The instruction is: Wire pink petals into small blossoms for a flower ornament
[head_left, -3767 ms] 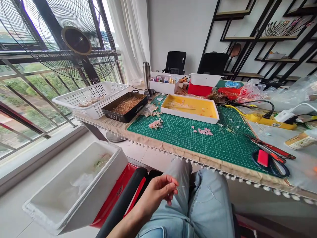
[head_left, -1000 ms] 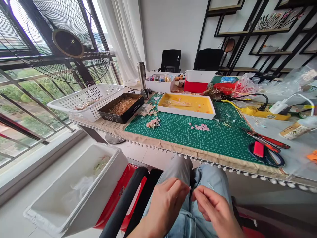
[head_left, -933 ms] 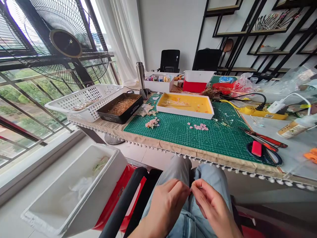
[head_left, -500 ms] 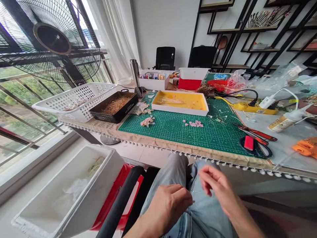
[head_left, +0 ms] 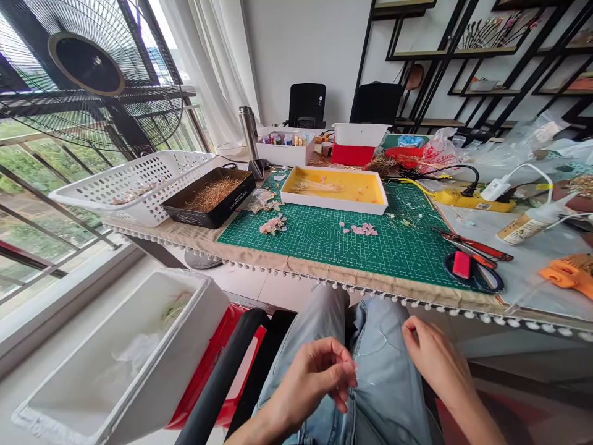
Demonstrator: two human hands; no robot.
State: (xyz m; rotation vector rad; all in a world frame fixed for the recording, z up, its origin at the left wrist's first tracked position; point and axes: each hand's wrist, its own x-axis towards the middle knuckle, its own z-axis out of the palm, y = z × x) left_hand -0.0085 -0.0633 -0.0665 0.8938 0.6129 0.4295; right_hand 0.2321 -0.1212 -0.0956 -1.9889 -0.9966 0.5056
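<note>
Over my lap, my left hand is closed, with thumb and index finger pinched together. A tiny pinkish bit shows at those fingertips, too small to name surely. From there a thin, pale wire curves across the jeans towards my right hand. My right hand is also closed, its fingers pinched at the wire's other end. On the green cutting mat ahead lie several loose pink petals. A small cluster of pale pink flowers rests to their left.
A white tray with a yellow bottom stands behind the petals. Left are a black box of brown strands and a white basket. Pliers, scissors and a glue bottle lie right. A white bin stands low left.
My right hand has moved right and slightly down, away from the left, and the wire between them shows more clearly. My left hand has turned, showing its pinched fingertips.
</note>
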